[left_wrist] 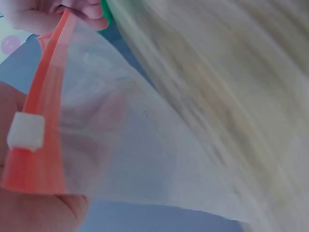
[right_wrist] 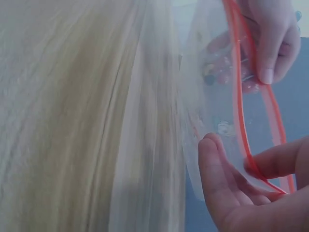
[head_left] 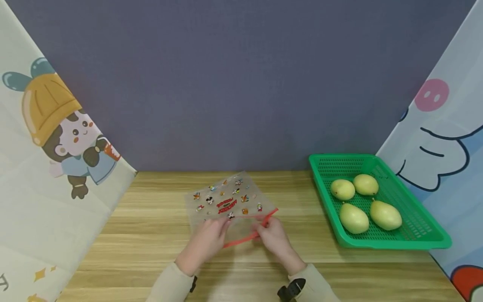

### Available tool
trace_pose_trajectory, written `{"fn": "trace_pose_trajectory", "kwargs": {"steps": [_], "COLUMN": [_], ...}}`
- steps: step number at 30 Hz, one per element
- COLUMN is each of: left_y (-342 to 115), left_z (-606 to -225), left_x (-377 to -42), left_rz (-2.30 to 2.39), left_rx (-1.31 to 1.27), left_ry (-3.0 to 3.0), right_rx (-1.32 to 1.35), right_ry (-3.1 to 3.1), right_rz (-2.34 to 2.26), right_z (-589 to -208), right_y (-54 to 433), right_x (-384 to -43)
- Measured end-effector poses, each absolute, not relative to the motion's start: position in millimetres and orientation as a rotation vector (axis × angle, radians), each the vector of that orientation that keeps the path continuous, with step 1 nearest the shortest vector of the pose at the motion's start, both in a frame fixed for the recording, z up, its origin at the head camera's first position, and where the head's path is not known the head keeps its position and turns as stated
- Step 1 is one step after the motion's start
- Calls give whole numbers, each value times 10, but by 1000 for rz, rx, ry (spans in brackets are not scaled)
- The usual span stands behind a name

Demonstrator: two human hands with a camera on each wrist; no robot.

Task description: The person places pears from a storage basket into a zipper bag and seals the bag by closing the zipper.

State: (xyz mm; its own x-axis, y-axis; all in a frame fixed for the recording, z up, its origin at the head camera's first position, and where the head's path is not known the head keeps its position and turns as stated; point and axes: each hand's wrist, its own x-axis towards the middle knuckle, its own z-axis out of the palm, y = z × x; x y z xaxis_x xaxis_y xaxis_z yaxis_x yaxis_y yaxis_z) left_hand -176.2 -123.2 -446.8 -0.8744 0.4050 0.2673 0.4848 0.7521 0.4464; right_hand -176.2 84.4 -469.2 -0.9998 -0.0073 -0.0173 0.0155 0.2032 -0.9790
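Observation:
A clear zip bag [head_left: 235,195] printed with small cartoon figures lies over the wooden table, its red-edged mouth toward me. My left hand [head_left: 206,240] grips the mouth's left part, thumb and fingers on the red strip [left_wrist: 46,96]. Close to that hand, a white slider [left_wrist: 26,131] sits on the strip. On the other side, my right hand [head_left: 274,237] pinches the red edge between thumb and finger, with its other fingers against the clear film. Between the hands the two red edges [right_wrist: 240,101] stand apart, leaving a gap at the mouth.
A green plastic basket [head_left: 392,244] stands at the right of the table [head_left: 143,235], holding several pale yellow-green pears [head_left: 354,218]. Behind the table rises a dark grey-blue panel [head_left: 234,84]. Cartoon-printed sheets flank it on the left [head_left: 22,176] and the right [head_left: 460,147].

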Motion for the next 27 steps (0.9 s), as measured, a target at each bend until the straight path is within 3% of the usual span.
{"fn": "trace_pose_trajectory", "kwargs": {"steps": [7,27], "left_y": [-1135,-1094], "left_z": [-4324,-3961], "left_x": [-1764,-1752], "left_rz": [-726,-793], "left_rx": [-786,-637], "left_ry": [-2758,-2547], "right_rx": [-3,-15], "right_ry": [2761,2664], "right_rz": [-1625,-1600], "right_z": [-4630,-4515], "right_y": [904,1216], "right_x": [-1801,-1855]}}
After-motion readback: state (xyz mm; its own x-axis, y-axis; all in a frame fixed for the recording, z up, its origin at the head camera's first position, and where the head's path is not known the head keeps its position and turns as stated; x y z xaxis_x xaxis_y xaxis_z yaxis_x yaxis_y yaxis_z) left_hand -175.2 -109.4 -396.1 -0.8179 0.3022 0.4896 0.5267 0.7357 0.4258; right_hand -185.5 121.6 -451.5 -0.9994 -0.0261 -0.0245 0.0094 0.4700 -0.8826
